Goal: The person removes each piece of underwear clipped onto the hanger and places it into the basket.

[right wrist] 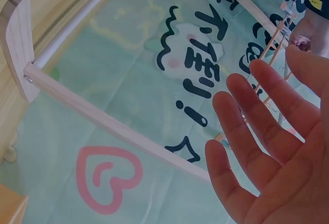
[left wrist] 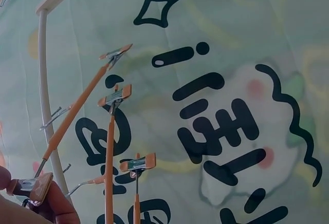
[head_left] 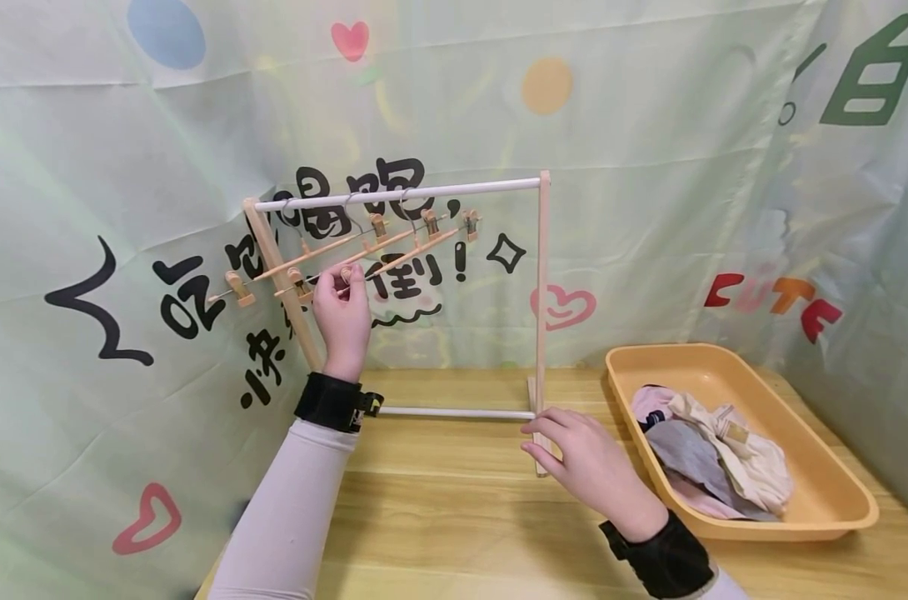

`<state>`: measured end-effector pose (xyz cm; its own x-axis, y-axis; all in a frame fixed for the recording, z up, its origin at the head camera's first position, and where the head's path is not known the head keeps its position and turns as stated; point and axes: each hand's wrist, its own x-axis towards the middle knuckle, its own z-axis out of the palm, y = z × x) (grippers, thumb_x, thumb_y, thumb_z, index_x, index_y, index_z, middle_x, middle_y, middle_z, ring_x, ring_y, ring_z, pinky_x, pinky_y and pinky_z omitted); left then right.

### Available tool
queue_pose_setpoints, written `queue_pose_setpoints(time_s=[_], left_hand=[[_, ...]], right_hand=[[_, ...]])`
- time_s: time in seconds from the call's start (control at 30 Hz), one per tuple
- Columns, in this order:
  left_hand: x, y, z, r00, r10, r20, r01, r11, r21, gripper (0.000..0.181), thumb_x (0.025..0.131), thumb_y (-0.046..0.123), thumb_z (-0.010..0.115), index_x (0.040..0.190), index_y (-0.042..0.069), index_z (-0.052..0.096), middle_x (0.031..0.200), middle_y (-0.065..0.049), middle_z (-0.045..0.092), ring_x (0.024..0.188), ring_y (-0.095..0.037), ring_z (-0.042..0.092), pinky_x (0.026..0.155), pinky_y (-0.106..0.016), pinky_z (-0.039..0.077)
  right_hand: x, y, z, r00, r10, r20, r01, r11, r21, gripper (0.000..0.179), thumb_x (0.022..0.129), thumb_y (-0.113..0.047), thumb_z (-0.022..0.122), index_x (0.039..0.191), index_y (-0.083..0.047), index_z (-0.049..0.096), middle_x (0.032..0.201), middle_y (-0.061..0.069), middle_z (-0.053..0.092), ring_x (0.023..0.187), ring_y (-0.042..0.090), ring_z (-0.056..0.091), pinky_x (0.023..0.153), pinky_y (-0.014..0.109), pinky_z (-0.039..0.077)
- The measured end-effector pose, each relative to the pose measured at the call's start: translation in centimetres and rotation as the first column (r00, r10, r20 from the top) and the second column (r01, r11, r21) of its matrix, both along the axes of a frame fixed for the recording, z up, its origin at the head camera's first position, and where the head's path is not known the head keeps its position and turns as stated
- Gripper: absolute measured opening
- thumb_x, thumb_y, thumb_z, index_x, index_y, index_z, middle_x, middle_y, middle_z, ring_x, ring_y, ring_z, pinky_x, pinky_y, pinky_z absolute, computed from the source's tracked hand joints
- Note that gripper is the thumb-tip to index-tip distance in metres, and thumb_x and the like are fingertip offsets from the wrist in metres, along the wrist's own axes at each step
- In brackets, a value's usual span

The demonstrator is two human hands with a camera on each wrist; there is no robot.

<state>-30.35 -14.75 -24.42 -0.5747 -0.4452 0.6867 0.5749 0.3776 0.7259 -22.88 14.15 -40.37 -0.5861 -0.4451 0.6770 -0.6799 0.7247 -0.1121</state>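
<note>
Three small wooden clip hangers hang by metal hooks from the white top rod (head_left: 469, 188) of a wooden-post rack. The nearest hanger (head_left: 430, 243) slants up to the right, and its left-end clip (left wrist: 40, 189) is pinched between the thumb and fingers of my left hand (head_left: 343, 321). On the other hangers, clips (head_left: 239, 287) sit at the bar ends with no cloth in them. My right hand (head_left: 589, 462) is beside the foot of the right post (head_left: 542, 292), palm empty and fingers spread in the right wrist view.
To the right stands a yellow plastic basin (head_left: 806, 527) with a heap of small clothes (head_left: 694, 458) in pink, grey and cream. A white lower rod (head_left: 454, 412) joins the rack's posts above the wooden table (head_left: 439, 517). Printed cloth (head_left: 649, 208) hangs behind and at both sides.
</note>
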Motion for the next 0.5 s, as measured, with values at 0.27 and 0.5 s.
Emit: queue_pose_setpoints(time_s=[0.27,0.5], left_hand=[[-1.4,-0.7,-0.8,1.0,0.001,0.019,0.0,1.0,-0.031,0.025,0.096,0.014,0.054,0.104,-0.01,0.057,0.09,-0.01,0.052,0.076,-0.019,0.051,0.068,-0.025,0.043],[-2.0,-1.5,-1.8,0.998,-0.023,0.054,0.028,0.996,-0.086,0.036,0.096,0.024,0.054,0.122,-0.001,0.056,0.108,-0.018,0.054,0.087,-0.022,0.054,0.077,-0.036,0.049]], right_hand=[[0.1,0.0,0.0,1.0,-0.001,0.014,0.001,1.0,0.01,0.018,0.084,-0.031,0.07,0.099,-0.021,0.07,0.094,-0.006,0.067,0.085,0.012,0.062,0.074,0.039,0.054],[0.1,0.1,0.1,1.0,0.003,0.012,-0.003,1.0,0.01,0.018,0.084,-0.03,0.07,0.099,-0.021,0.07,0.094,-0.005,0.067,0.085,0.012,0.062,0.073,0.04,0.054]])
